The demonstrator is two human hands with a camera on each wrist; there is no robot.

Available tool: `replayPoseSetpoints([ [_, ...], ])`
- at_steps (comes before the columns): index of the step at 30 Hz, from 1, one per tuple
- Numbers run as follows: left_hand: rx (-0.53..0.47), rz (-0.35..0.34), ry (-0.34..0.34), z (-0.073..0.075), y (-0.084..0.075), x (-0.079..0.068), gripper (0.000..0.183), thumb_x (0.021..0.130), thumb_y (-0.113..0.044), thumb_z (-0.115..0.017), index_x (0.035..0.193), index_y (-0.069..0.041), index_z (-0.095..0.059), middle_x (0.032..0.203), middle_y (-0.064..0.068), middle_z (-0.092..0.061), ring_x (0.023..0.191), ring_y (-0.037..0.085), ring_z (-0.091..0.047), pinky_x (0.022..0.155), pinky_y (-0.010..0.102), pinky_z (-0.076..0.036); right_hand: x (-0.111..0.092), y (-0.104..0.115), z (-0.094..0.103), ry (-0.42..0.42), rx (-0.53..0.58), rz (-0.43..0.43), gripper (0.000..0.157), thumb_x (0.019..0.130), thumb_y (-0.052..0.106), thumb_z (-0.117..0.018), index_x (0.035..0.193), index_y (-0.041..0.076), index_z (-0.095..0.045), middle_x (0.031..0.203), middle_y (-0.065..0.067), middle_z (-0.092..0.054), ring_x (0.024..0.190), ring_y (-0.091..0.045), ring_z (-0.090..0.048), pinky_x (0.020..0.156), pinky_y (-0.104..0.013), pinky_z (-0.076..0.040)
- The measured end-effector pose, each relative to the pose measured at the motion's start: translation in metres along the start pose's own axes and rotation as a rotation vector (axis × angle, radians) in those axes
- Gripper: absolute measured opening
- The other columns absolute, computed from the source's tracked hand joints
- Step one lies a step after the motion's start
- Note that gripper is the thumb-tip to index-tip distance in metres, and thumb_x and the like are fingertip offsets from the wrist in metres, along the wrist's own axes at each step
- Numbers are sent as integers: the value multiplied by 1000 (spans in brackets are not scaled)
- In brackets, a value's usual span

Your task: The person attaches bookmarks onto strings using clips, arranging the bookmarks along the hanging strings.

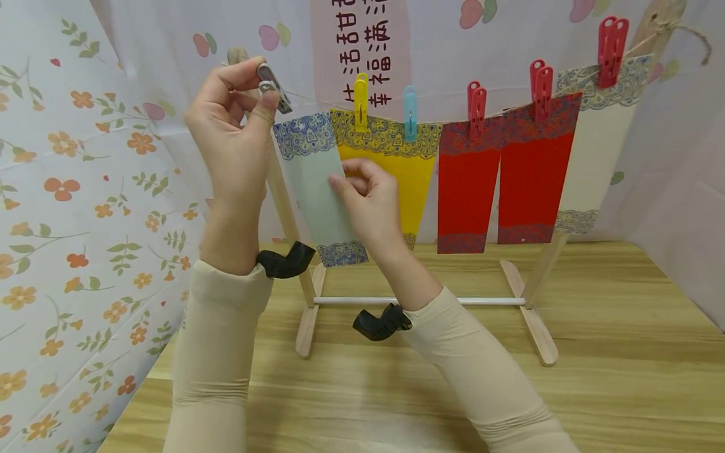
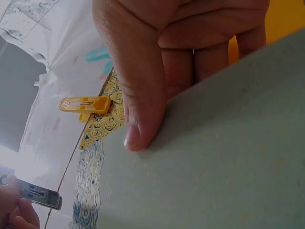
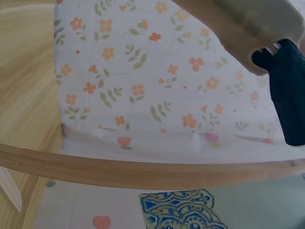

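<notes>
In the head view my left hand pinches a grey clothes peg between thumb and fingers. Its tip is close to the string and just above the pale green patterned card; contact cannot be told. With thumb and fingers, my right hand pinches that card by its right edge. The card hangs tilted, its blue-patterned top border near the string, partly in front of a yellow card. The left wrist view shows a thumb on the card's face, with the grey peg in fingers at the lower left.
A yellow peg and a blue peg clip the yellow card to the string. Red cards and a cream card hang further right from red pegs. A wooden stand with a white crossbar rests on the table.
</notes>
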State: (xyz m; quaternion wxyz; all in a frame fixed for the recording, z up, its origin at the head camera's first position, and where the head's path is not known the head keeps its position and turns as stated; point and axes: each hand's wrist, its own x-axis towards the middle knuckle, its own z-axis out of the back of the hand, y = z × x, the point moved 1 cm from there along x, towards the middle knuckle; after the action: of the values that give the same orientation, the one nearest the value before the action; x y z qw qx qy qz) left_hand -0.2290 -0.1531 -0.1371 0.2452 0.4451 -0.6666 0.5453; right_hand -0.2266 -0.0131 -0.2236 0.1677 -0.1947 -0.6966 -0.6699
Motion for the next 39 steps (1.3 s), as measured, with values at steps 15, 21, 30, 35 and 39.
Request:
replayPoseSetpoints([
  [15,-70,22,-6,-5,1,14,19,86,11,-68,101,2,-74,85,2,-62,64,15,-50,64,22,-45,12,6,-9,-40,7,83,17,95,6,-66,109,-3,-68,102,-22,-74,91,-29,-75,78,-39,-61],
  [21,-91,35,-5,-5,1,16,19,85,13,-68,100,3,-74,82,4,-60,54,12,-47,53,20,-42,16,7,-10,-57,28,109,16,93,3,-66,107,-5,-68,104,-23,-73,93,-30,-74,81,-36,-60],
  [30,-136,134,-9,-6,-2,19,19,86,12,-68,102,3,-74,83,7,-57,41,11,-39,42,19,-33,21,4,-10,-111,38,99,15,92,1,-67,105,-6,-69,105,-23,-72,98,-29,-73,87,-33,-58],
  [35,-172,169,-8,-5,-5,18,19,85,12,-68,101,3,-74,84,8,-58,39,11,-36,42,19,-32,21,1,-10,-119,39,74,15,92,2,-67,105,-6,-69,105,-23,-72,98,-29,-73,88,-33,-58],
  [39,-169,165,7,-5,-6,17,19,85,12,-68,100,3,-74,86,8,-60,39,12,-36,43,20,-31,19,-1,-10,-128,39,62,15,92,2,-67,105,-6,-69,104,-23,-72,98,-29,-73,88,-34,-58],
])
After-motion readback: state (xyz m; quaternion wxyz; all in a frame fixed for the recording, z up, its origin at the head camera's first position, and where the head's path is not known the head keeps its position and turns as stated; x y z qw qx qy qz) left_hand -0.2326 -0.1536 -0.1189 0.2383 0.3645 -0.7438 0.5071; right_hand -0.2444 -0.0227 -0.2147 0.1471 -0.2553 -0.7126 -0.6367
